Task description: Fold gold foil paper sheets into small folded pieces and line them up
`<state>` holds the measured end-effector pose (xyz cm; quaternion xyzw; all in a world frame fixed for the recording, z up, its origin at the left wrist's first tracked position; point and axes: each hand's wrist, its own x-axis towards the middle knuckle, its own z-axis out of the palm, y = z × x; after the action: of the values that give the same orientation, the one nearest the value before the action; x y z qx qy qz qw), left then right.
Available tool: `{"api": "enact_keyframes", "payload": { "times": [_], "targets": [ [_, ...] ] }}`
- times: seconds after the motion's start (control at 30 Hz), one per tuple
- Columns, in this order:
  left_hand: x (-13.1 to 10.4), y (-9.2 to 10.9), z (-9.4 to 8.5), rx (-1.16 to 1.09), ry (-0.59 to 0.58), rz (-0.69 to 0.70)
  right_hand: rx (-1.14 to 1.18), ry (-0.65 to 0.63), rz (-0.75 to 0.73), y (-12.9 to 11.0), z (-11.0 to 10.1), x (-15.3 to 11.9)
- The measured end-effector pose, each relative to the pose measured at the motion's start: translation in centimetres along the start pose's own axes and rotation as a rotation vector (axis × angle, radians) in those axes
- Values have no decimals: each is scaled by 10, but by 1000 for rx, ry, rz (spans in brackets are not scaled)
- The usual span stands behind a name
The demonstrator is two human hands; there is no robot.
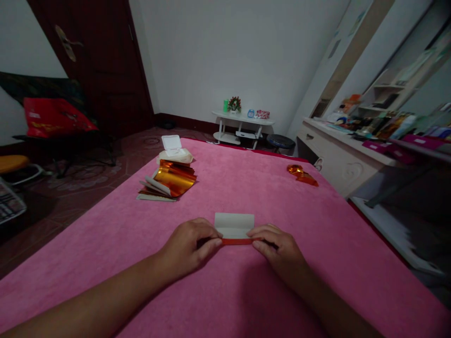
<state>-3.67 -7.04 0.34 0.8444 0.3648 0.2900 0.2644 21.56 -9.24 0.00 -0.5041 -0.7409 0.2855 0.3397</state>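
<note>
A sheet of foil paper (234, 220) lies on the pink cloth between my hands, its pale grey back facing up. Along its near edge runs a narrow folded strip showing the orange side, while the far part curls upward. My left hand (192, 244) pinches the left end of that strip between thumb and fingers. At the right end, my right hand (276, 246) grips it the same way. To the left lies a stack of gold foil paper (178, 178), with some sheets curled. Folded orange foil pieces (302, 175) rest on the far right.
The pink cloth (246, 183) covers the surface in front of me. An opened white plastic box (171, 144) sits behind the stack. A small white table (243, 118) and a dark round stool (280, 141) stand by the wall. A cluttered dresser (348, 155) borders the right side.
</note>
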Motion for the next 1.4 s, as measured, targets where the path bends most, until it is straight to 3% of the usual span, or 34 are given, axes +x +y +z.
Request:
{"api": "enact_keyframes", "payload": {
  "times": [0.13,0.33,0.5,0.87,1.4],
  "targets": [
    [5,0,3,4,38,-156,92,64,118,-1,2,4],
    [9,-3,12,44,117,-264,-64,124,126,-2,10,3],
    [10,-3,14,57,133,-276,-199,178,187,-1,14,4],
    [9,-8,17,39,168,-324,-243,191,243,-3,15,4],
    [18,-5,10,37,59,-398,-315,200,291,-9,16,8]
  ]
}}
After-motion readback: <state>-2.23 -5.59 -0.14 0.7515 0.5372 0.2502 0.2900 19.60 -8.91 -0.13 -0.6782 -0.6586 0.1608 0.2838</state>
